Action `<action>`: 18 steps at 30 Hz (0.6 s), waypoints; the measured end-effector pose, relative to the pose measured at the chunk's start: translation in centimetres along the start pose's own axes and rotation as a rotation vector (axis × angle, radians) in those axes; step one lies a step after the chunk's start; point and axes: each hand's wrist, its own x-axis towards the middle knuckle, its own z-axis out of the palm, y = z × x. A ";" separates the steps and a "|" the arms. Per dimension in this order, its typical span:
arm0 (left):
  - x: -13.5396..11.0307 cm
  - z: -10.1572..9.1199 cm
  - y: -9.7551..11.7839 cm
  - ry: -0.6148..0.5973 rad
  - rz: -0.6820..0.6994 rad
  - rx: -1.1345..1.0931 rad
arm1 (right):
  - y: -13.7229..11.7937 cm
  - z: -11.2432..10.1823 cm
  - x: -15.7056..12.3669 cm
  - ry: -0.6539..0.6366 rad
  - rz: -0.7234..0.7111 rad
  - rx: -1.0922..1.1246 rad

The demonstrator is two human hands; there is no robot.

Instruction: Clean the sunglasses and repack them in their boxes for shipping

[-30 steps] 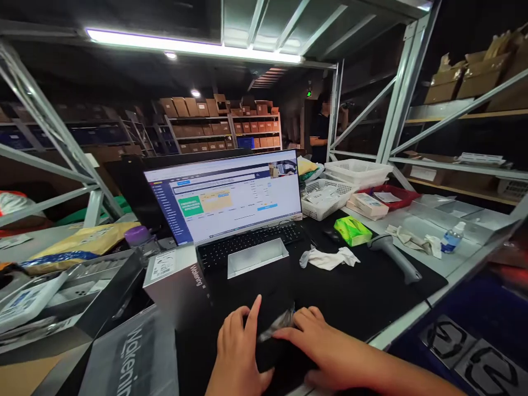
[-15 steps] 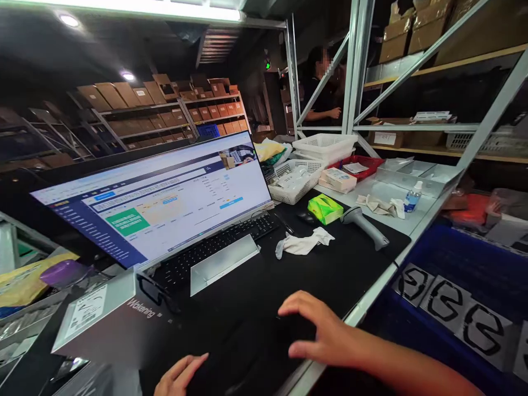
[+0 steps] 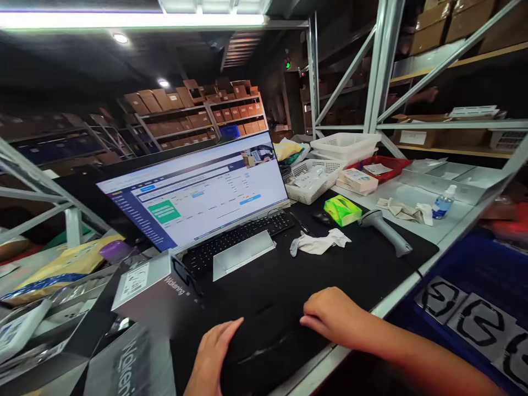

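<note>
My left hand (image 3: 213, 355) is low in the middle of the view, its fingers stretched out over the black desk mat (image 3: 363, 275). To its right, my right hand (image 3: 330, 313) has its fingers curled and pressed together. Whatever it may hold is hidden. Between the two hands is a dark patch with a faint shiny crease, too dark to make out. Left of my left hand stands a grey box (image 3: 152, 291) lettered "Wakening", with dark-framed glasses (image 3: 185, 275) at its side. A white glove (image 3: 319, 242) lies crumpled beyond my right hand.
A monitor (image 3: 206, 192) and keyboard (image 3: 243, 239) stand at the back, behind a clear angled plate (image 3: 244, 256). Rightward lie a green packet (image 3: 342, 210), a handheld scanner (image 3: 388, 234), a white basket (image 3: 311, 190) and a spray bottle (image 3: 444, 203). A blue bin (image 3: 466, 264) sits below the desk edge.
My right hand's fingers have closed from a spread, curved pose. More of my left hand and forearm shows. The head view has swung left, so the desk items appear further right.
</note>
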 end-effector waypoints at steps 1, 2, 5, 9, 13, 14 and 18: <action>0.5 -0.1 0.7 -0.030 -0.026 0.008 | 0.2 -0.3 -0.1 -0.021 0.023 0.022; 1.0 -0.2 1.2 -0.062 -0.055 0.006 | 0.4 -0.8 -0.1 -0.048 0.045 0.063; 2.2 -0.3 2.6 -0.159 -0.114 -0.016 | 0.2 -3.0 0.5 -0.146 0.062 0.203; 3.6 -0.3 3.8 -0.234 -0.146 -0.016 | -3.2 -4.8 4.6 -0.221 -0.101 0.302; 4.1 -0.5 4.0 -0.249 -0.209 -0.089 | -8.3 -2.6 9.4 -0.360 -0.117 0.457; 4.0 -0.6 3.8 -0.234 -0.237 -0.110 | -9.1 -1.8 10.2 -0.363 -0.108 0.485; 2.4 -0.5 2.0 -0.157 -0.231 -0.204 | -9.4 -0.4 10.8 -0.292 -0.114 0.584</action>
